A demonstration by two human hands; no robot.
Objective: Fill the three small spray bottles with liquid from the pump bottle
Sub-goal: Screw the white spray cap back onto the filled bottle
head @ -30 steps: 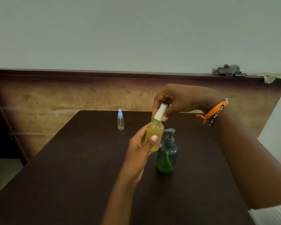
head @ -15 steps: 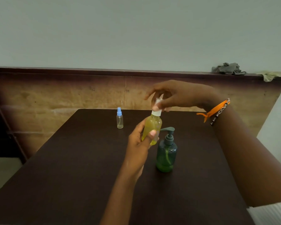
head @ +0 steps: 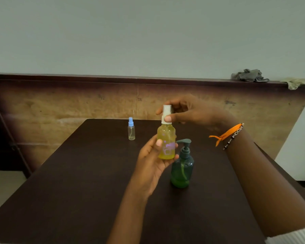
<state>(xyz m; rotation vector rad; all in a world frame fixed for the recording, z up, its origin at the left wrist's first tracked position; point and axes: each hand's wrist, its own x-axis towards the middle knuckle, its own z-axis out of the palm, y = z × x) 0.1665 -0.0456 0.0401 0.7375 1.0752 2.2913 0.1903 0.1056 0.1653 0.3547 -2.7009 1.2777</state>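
Observation:
My left hand (head: 151,164) holds a yellow spray bottle (head: 166,140) upright above the table, gripping its lower body. Its white spray cap (head: 166,114) is pinched between the thumb and fingers of my right hand (head: 187,112). Just right of and below the yellow bottle, a green pump bottle (head: 182,169) with a dark pump head stands on the dark table (head: 77,191); green liquid fills its lower part. A small clear spray bottle (head: 131,129) with a blue cap stands alone near the table's far edge, to the left. No third small bottle is in view.
A brown wooden panel (head: 77,106) runs behind the table, topped by a ledge with a grey cloth (head: 249,75) and a pale rag (head: 297,82) at the right. Floor shows at the lower left.
Both hands lifted the yellow bottle a little higher. My right hand's fingers have shifted around the white cap and now pinch it at its base.

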